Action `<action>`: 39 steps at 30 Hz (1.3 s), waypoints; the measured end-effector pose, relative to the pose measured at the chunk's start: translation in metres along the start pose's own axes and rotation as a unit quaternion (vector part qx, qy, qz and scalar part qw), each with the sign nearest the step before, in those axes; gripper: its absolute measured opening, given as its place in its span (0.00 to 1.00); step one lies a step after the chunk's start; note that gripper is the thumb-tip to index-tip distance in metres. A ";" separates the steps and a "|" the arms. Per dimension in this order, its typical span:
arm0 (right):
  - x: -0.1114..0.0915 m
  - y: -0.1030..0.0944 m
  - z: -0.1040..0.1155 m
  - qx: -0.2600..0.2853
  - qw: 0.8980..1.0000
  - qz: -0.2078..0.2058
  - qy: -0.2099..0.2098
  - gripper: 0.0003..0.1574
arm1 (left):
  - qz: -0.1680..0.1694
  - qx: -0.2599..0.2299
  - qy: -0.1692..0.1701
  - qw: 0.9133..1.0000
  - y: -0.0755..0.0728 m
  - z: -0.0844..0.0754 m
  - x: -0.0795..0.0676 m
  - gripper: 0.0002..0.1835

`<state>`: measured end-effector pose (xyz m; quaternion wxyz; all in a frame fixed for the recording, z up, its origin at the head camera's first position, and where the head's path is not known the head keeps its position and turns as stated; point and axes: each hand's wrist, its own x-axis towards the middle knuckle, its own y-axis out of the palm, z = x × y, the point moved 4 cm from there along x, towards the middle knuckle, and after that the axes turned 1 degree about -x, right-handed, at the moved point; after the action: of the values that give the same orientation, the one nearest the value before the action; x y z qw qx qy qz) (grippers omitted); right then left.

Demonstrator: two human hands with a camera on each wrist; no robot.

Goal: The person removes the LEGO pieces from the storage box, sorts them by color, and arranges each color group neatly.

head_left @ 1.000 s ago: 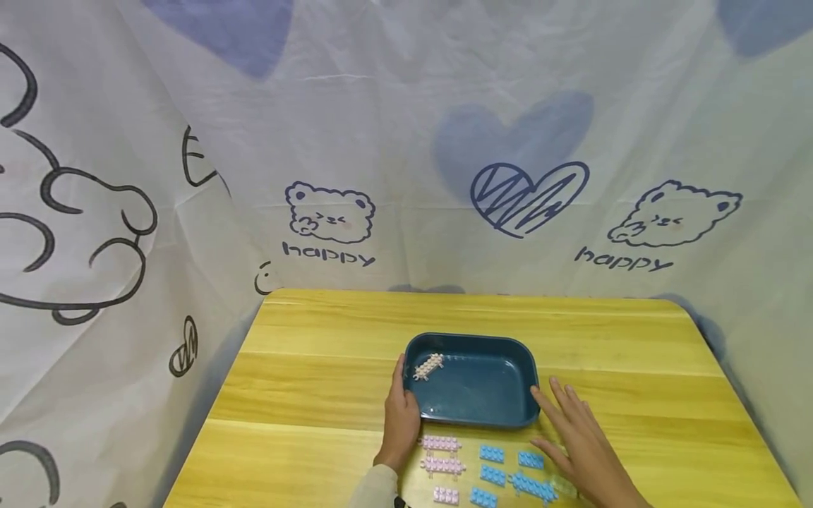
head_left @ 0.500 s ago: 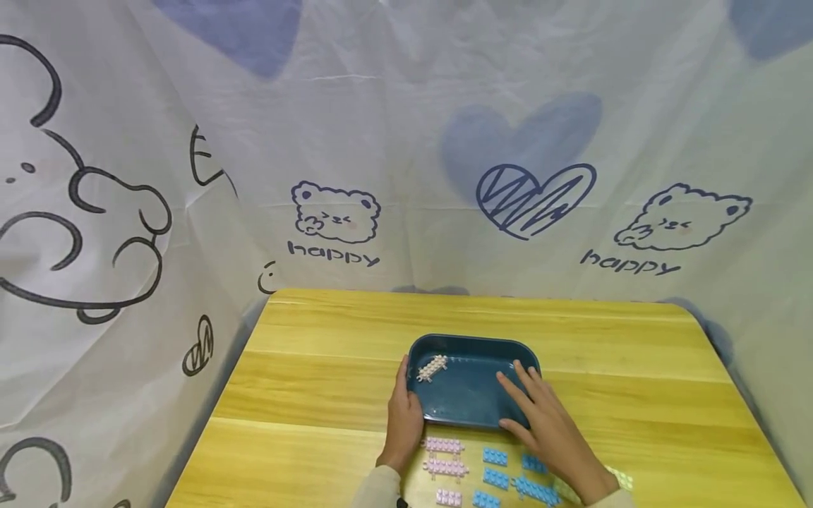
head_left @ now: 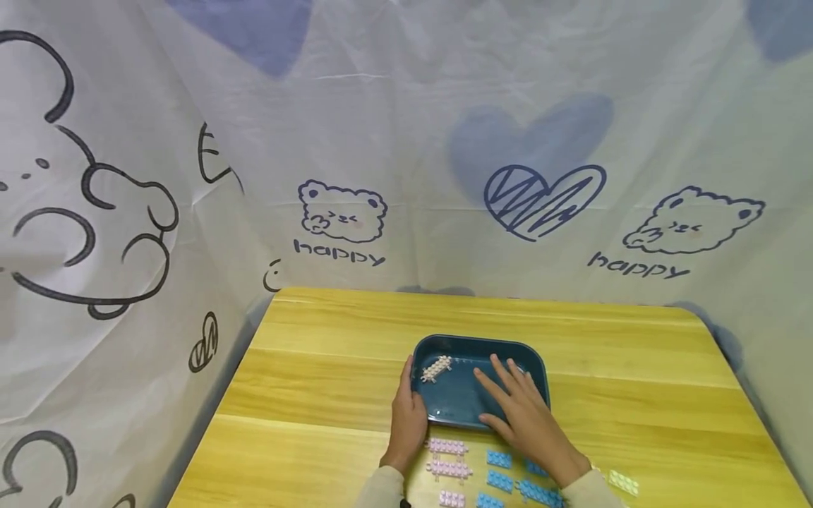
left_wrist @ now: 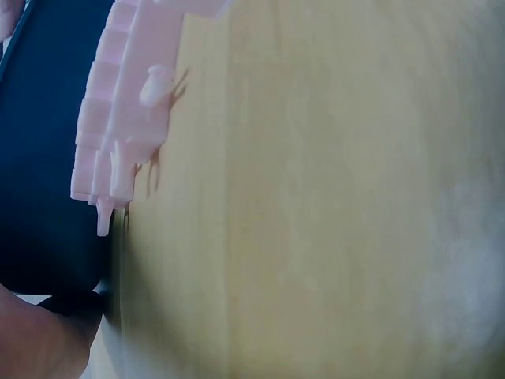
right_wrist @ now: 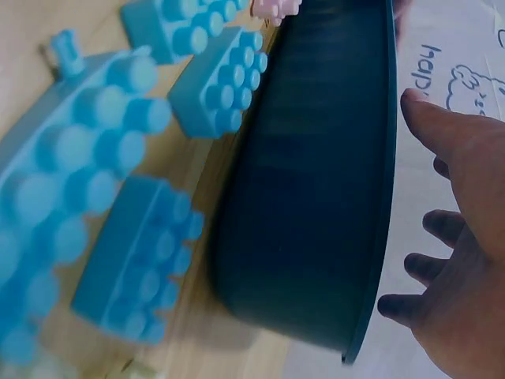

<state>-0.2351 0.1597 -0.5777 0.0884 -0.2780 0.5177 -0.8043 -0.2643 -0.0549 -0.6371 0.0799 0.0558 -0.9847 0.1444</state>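
A dark teal rectangular tray [head_left: 447, 406] sits on the wooden table. My left hand [head_left: 407, 427] holds its front left corner, fingers along the left wall and thumb at the front; in the left wrist view, part of the thumb [left_wrist: 39, 335] shows beside the corner. Over the tray's right half hovers my right hand [head_left: 527, 416], fingers spread and holding nothing. In the right wrist view, those fingers [right_wrist: 442, 126] are beyond the rim. A whitish studded toy brick piece [head_left: 437, 368] lies in the tray's back left part.
In front of the tray lie several pink bricks [head_left: 449, 468] and blue bricks [head_left: 499, 481], some with side pegs. The right forearm partly covers one blue brick. Farther right is a pale yellow-green brick [head_left: 624, 482]. A printed cloth [head_left: 419, 233] hangs behind the table.
My right hand has moved left from the tray's right rim to above its inside, uncovering the yellow-green brick. The left hand keeps its hold. The head view has shifted slightly left.
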 end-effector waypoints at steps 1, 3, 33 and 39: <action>0.002 0.001 0.001 -0.003 1.000 -0.001 -0.003 0.48 | 0.000 0.002 0.000 1.000 0.000 0.000 0.000 0.37; 0.006 0.003 0.003 -0.005 1.000 -0.001 -0.009 0.48 | 0.002 0.007 0.000 1.000 0.001 0.000 0.000 0.37; 0.052 0.031 0.024 0.016 0.998 0.043 -0.044 0.42 | 0.012 0.006 -0.020 1.000 -0.003 0.002 0.002 0.36; 0.055 0.038 0.023 0.017 0.997 0.058 -0.052 0.42 | 0.015 0.004 -0.015 1.000 -0.001 0.002 0.001 0.36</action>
<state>-0.2735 0.1009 -0.5846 0.1665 -0.2877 0.5141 -0.7907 -0.2658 -0.0565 -0.6384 0.0622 0.0433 -0.9860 0.1486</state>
